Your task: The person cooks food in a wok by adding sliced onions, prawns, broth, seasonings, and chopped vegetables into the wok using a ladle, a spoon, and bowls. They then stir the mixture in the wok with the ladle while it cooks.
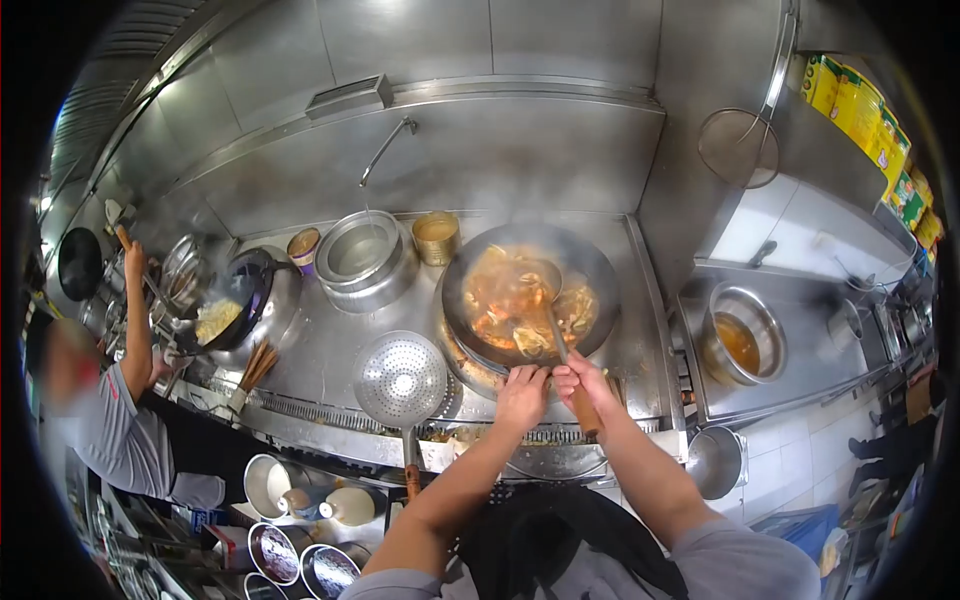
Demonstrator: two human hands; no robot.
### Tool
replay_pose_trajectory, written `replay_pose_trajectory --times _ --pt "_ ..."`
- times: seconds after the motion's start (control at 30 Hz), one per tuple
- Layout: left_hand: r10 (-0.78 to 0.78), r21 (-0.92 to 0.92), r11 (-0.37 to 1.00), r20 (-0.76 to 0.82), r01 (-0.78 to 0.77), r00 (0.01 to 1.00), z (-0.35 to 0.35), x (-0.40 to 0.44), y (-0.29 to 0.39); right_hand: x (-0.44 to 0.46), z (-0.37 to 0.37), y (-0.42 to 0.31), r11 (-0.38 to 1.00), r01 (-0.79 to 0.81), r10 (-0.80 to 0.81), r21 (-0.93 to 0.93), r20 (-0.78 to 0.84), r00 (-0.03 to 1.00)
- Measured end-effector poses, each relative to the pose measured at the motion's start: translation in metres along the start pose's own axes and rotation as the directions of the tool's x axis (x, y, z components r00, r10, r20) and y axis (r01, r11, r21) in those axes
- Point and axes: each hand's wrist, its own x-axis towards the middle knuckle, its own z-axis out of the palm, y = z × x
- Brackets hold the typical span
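A large dark wok [600, 270] sits on the range in front of me, filled with steaming reddish food [505, 300] with pale pieces in it. My right hand [583, 388] is closed around the wooden handle of a ladle [556, 325], whose bowl rests in the food. At the wok's near rim, the fingers of my left hand [523, 397] are curled over the edge; what lies under them is partly hidden. A perforated strainer [401, 380] with a wooden handle lies left of my hands.
Behind stand a metal pot [362, 255] under a tap and a tin [436, 238]. On the left a co-worker [125, 430] works at another wok [250, 290]. A pot of brown liquid [738, 345] stands right. Containers [275, 553] sit low at left; a mesh skimmer [738, 148] hangs upper right.
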Motion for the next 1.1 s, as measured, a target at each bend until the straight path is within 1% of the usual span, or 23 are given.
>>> replay_pose_trajectory --times 0.03,0.13,0.23,0.3,0.33,0.37,0.43,0.53,0.6,0.7,0.8,0.9,0.97,1.0,1.07,1.1 --pt "0.040 -0.016 0.999 -0.068 -0.041 0.997 -0.004 -0.005 0.000 -0.005 -0.003 0.002 0.996 -0.048 0.044 0.081 0.059 0.997" --pt "0.071 -0.128 0.988 -0.154 -0.091 0.986 -0.030 -0.032 0.016 -0.021 -0.005 0.008 0.927 -0.214 0.137 0.310 0.252 0.958" --pt "0.098 -0.246 0.961 -0.124 -0.127 0.987 -0.047 -0.060 0.012 -0.033 0.001 0.002 0.846 -0.325 0.211 0.422 0.294 0.932" --pt "0.066 -0.236 0.967 -0.115 -0.092 0.991 -0.053 -0.063 0.005 -0.050 0.009 0.000 0.954 -0.211 0.144 0.215 0.290 0.946" --pt "0.048 -0.230 0.970 -0.110 -0.073 0.993 -0.055 -0.064 0.002 -0.057 0.009 0.001 0.983 -0.150 0.114 0.105 0.291 0.950" --pt "0.038 -0.234 0.970 -0.122 -0.066 0.992 -0.058 -0.063 -0.001 -0.062 0.004 0.000 0.989 -0.132 0.108 0.069 0.274 0.956" --pt "0.019 -0.245 0.968 -0.151 -0.056 0.988 -0.062 -0.053 -0.004 -0.079 0.013 -0.006 0.992 -0.056 0.080 -0.113 0.217 0.973" --pt "0.006 -0.269 0.962 -0.168 -0.052 0.986 -0.068 -0.048 0.000 -0.097 0.019 -0.015 0.933 0.037 0.026 -0.357 0.170 0.985" --pt "0.012 -0.290 0.955 -0.174 -0.063 0.985 -0.071 -0.047 0.004 -0.109 0.025 -0.020 0.864 0.079 -0.021 -0.497 0.121 0.992" --pt "0.039 -0.314 0.945 -0.176 -0.093 0.984 -0.075 -0.047 0.010 -0.121 0.024 -0.025 0.780 0.107 -0.050 -0.617 0.110 0.993" --pt "0.063 -0.299 0.948 -0.152 -0.107 0.986 -0.075 -0.039 0.011 -0.128 0.016 -0.020 0.684 0.161 -0.073 -0.711 0.153 0.985" --pt "0.072 -0.280 0.953 -0.155 -0.113 0.985 -0.075 -0.028 0.014 -0.136 0.004 -0.002 0.533 0.162 -0.163 -0.831 0.088 0.983" --pt "0.102 -0.264 0.954 -0.158 -0.141 0.982 -0.069 -0.021 0.012 -0.128 -0.036 0.016 0.373 0.196 -0.229 -0.907 0.114 0.967" --pt "0.117 -0.256 0.954 -0.160 -0.156 0.980 -0.065 -0.017 0.011 -0.130 -0.039 0.019 0.255 0.180 -0.277 -0.950 0.106 0.955" --pt "0.110 -0.207 0.970 -0.082 -0.125 0.991 -0.051 -0.011 0.004 -0.132 -0.043 0.024 0.016 0.103 -0.371 -0.995 0.090 0.924" --pt "0.107 -0.181 0.977 -0.041 -0.112 0.993 -0.044 -0.010 0.001 -0.124 -0.068 0.030 -0.237 0.170 -0.459 -0.957 0.264 0.849"
